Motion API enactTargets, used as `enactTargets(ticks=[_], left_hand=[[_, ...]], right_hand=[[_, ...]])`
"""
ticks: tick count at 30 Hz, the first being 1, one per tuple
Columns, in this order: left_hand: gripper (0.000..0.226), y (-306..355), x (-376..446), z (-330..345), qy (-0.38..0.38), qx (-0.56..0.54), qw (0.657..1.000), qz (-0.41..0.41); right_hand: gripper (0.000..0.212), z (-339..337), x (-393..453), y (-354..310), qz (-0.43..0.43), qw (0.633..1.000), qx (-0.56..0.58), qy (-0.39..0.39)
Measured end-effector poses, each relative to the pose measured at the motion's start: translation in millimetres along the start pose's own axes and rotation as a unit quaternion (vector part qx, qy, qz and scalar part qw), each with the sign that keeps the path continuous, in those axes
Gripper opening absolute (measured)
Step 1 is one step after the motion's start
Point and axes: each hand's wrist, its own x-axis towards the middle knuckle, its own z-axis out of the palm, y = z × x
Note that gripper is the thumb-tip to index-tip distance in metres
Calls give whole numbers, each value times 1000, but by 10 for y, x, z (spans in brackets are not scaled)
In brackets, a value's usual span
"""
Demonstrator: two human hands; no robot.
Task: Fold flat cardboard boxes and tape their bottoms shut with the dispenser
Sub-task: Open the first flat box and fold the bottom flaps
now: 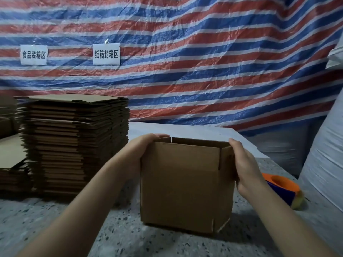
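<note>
Work surface: speckled stone table (55, 229), bare ground near and left of centre; far edge meets a striped tarpaulin (204, 62) carrying two paper signs (106, 54).

Left bound: tall stack of flat cartons (74, 145), standing close to the left forearm. Right bound: white woven sacks (323, 173); orange-and-blue tape dispenser (282, 188) lies on the table between the sacks and the right wrist.

Item: cardboard box (185, 186), erected, standing at centre, top flaps folded inward.

Left hand (143, 151): arm reaching in from near left, palm on the box's left wall, fingers curled over the far top edge.

Right hand (245, 167): palm flat against the right wall, thumb at the upper corner; far-side fingers hidden.
</note>
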Motion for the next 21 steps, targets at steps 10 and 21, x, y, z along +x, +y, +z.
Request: enactTargets(ticks=[10, 21], left_hand=[[43, -156, -76, 495, 93, -79, 992, -5], [53, -349, -88, 427, 81, -92, 992, 21]], right_hand=[[61, -197, 106, 74, 57, 981, 101, -156], [72, -180, 110, 126, 78, 986, 89, -114]])
